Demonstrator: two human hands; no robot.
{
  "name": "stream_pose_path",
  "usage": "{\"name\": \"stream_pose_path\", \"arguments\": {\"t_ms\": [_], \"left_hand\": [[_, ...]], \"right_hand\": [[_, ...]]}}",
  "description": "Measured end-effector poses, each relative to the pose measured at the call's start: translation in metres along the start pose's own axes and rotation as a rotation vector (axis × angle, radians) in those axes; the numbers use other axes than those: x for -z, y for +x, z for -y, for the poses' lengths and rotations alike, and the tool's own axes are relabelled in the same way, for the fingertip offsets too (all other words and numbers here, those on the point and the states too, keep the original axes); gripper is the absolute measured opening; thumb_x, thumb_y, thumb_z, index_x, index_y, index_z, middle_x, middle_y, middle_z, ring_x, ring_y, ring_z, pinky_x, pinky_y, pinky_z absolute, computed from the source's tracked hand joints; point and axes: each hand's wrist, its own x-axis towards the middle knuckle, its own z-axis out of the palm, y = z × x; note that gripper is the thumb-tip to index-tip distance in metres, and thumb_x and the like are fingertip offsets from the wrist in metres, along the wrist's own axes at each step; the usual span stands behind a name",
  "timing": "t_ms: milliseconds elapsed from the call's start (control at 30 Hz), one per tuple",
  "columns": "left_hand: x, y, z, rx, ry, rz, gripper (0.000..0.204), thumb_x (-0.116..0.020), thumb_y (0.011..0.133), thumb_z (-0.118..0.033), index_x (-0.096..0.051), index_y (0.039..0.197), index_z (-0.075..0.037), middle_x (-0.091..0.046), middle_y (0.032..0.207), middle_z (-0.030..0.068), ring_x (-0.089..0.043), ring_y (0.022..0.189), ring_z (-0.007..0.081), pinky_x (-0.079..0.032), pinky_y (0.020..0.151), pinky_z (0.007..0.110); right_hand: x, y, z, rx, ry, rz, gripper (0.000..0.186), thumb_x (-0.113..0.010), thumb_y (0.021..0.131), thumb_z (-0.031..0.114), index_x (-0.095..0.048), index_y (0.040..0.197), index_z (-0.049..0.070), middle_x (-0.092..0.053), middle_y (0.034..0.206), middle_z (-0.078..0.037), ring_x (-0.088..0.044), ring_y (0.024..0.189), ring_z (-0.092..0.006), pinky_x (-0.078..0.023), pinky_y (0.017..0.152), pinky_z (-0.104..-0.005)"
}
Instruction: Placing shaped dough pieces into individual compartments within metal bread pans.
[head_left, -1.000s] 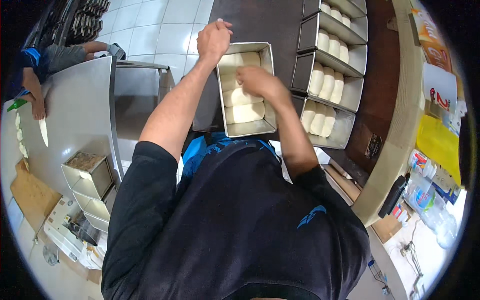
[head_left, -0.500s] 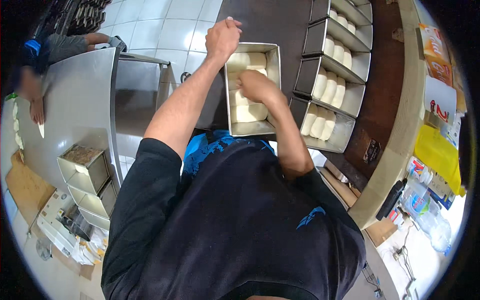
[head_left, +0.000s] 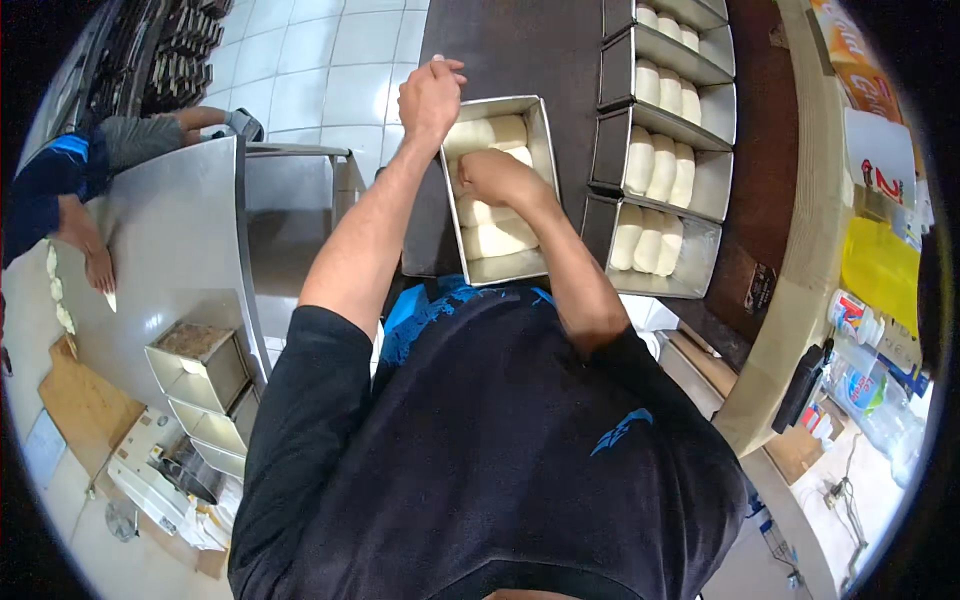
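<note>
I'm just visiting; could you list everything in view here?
Front pan: one, silver, before the person
Dough in it: several (partly hidden), cream
Right-hand pans: at least four, silver, in a row
Dough in those: three pieces showing per pan, cream
Dark table: one, brown, under these pans
Steel table: one, silver, left
Left-hand pans: at least three, silver, lower left
Board: one, brown, lower left
Co-worker: one, dark clothes, upper left
Floor tiles: many, white, top
Yellow package: one, right
Bottle: one, clear, right
Left hand: one, bare, by front pan's far left corner
Right hand: one, bare, over its dough
</note>
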Motion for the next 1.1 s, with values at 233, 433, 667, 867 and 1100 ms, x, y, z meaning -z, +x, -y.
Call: {"name": "stream_pose_path", "arguments": {"t_ms": [233,433,667,867,1100], "left_hand": [[0.001,0.006,0.007,0.022,-0.01,0.006,0.052,-0.033,0.106,-0.035,-0.079,0.104,-0.012,-0.079,0.094,-0.0041,-0.069,0.097,0.0248,-0.051,0.094,0.037],[0.0,0.01,0.002,-0.045,0.039,0.002,0.052,-0.033,0.106,-0.036,-0.079,0.104,-0.012,-0.079,0.093,-0.0031,-0.069,0.096,0.0255,-0.051,0.093,0.038],[-0.003,0.007,0.009,-0.008,0.022,-0.014,0.052,-0.033,0.106,-0.035,-0.08,0.103,-0.013,-0.078,0.092,-0.0037,-0.07,0.094,0.0261,-0.052,0.092,0.038],[0.003,0.002,-0.005,-0.004,0.049,-0.012,0.051,-0.034,0.105,-0.035,-0.08,0.103,-0.014,-0.078,0.092,-0.0055,-0.07,0.094,0.0265,-0.052,0.093,0.039],[0.003,-0.001,-0.001,0.035,0.031,-0.012,0.05,-0.034,0.105,-0.035,-0.08,0.102,-0.016,-0.078,0.092,-0.006,-0.07,0.095,0.0277,-0.052,0.094,0.04]], "right_hand": [[0.002,-0.003,-0.008,-0.046,0.031,-0.047,0.017,-0.064,0.08,0.01,-0.074,0.083,-0.004,-0.073,0.083,-0.022,-0.065,0.071,-0.0423,-0.052,0.068,-0.0507],[0.003,-0.019,-0.008,-0.069,0.049,-0.045,0.018,-0.063,0.08,0.008,-0.074,0.087,-0.005,-0.073,0.082,-0.022,-0.066,0.07,-0.0434,-0.052,0.067,-0.0507],[0.01,-0.022,-0.008,-0.061,0.039,0.002,0.02,-0.062,0.08,0.007,-0.074,0.09,-0.006,-0.073,0.082,-0.022,-0.066,0.07,-0.0438,-0.052,0.067,-0.0508],[0.021,-0.025,-0.009,-0.059,-0.007,0.08,0.022,-0.059,0.081,0.008,-0.073,0.089,-0.007,-0.074,0.086,-0.022,-0.065,0.071,-0.0429,-0.052,0.07,-0.0512],[0.027,-0.016,-0.009,-0.065,-0.062,0.176,0.024,-0.056,0.083,0.01,-0.072,0.088,-0.007,-0.074,0.09,-0.023,-0.064,0.073,-0.042,-0.052,0.072,-0.0516]]}}
